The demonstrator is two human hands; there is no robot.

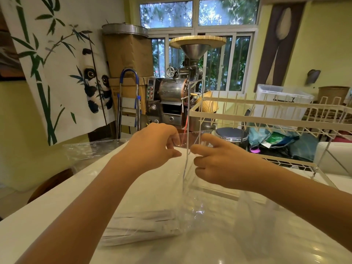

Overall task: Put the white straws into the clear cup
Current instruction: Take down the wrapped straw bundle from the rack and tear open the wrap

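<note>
- From what I see, the job is at its early stage: the white straws (141, 225) lie as a bundle on the white table (57, 202), near me and left of centre, seemingly under or inside clear plastic wrap (200, 210). I judge none are in a cup yet.
- I cannot clearly pick out the clear cup. Something transparent glints just behind my right hand's fingers, but it is too faint for me to call it the cup.
- My left hand (154, 147) is out over the far middle of the table, its fingers loosely curled with thumb and forefinger close together, as if pinching the thin clear film; I cannot tell whether they actually grip it.
- My right hand (215, 164) is just beside it, forefinger raised, the others curled; it appears to touch a clear edge, but the contact is not certain.
- Left to do, as I judge it: free the straws, then place them in the cup.
- A white wire rack (266, 111) stands on the far right.
</note>
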